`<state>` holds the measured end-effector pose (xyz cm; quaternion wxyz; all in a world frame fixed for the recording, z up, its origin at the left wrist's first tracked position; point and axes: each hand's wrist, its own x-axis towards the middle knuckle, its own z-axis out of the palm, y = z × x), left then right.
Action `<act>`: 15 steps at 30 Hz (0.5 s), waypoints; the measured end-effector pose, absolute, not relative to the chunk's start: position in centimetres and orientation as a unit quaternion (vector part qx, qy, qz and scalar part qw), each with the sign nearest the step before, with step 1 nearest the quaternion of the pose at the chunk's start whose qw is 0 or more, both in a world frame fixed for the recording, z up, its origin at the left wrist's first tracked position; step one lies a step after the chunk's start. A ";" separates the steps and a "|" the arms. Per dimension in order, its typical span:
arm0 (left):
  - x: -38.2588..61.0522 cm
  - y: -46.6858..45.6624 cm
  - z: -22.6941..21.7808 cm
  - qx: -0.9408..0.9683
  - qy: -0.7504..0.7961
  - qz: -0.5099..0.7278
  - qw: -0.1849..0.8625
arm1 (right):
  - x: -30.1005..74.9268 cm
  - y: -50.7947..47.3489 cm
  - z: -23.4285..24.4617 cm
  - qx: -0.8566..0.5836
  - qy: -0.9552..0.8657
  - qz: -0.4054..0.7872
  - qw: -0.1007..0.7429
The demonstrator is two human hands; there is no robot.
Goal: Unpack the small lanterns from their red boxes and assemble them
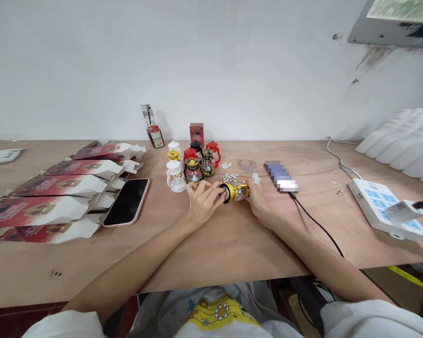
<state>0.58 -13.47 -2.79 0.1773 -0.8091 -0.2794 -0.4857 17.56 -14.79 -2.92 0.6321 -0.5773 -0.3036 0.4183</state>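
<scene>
Both my hands meet at the middle of the wooden table (232,244) around a small gold lantern (237,191) lying on its side. My left hand (203,201) pinches the lantern's dark base end with curled fingers. My right hand (262,203) grips its other end. Just behind stands a cluster of small toy lanterns (193,162) in white, gold, red and black. Small white discs (228,177) lie scattered beside the held lantern.
Several open red and white cartons (56,197) lie in a row at the left, with a black phone (127,202) beside them. A pile of metal hooks (247,165), a cabled device (280,176), a white power strip (384,206) and stacked white trays (405,141) sit right.
</scene>
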 end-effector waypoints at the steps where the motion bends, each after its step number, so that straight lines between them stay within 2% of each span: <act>1: 0.6 -13.5 -2.7 -0.809 -0.276 -0.487 0.180 | 17.6 -14.8 -2.9 -0.579 -0.302 0.419 0.631; 15: 0.4 -13.3 -2.7 -0.812 -0.275 -0.489 0.159 | 17.5 -14.9 -2.7 -0.568 -0.301 0.427 0.636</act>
